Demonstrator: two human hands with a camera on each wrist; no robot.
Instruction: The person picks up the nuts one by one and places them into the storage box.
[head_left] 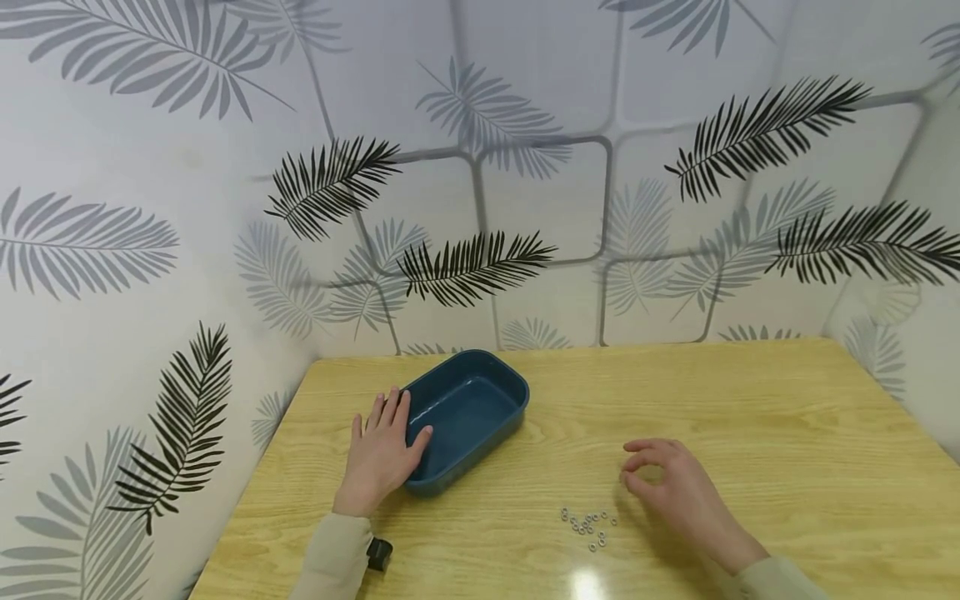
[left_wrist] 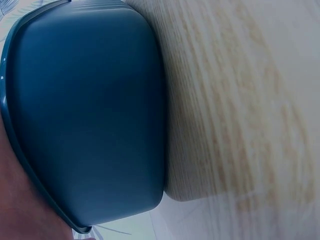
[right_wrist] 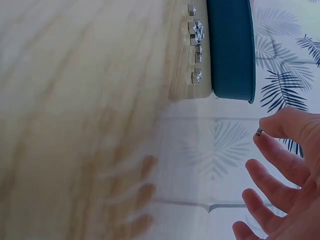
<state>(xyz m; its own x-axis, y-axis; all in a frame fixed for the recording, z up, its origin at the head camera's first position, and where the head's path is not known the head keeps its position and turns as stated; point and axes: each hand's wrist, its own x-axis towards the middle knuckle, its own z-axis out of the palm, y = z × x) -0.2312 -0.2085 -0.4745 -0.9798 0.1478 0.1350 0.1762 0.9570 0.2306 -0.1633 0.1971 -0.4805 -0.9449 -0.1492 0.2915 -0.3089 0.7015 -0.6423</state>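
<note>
now nut [right_wrist: 259, 132] pinched, right hand [head_left: 678, 492]

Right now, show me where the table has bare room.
Bare: the table from the right hand to the right edge, and behind it. Crowded: the nuts at the front, the blue tray against the left hand.

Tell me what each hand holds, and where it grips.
Right hand pinches a small nut between thumb and forefinger. Left hand holds nothing, resting flat against the bin.
</note>
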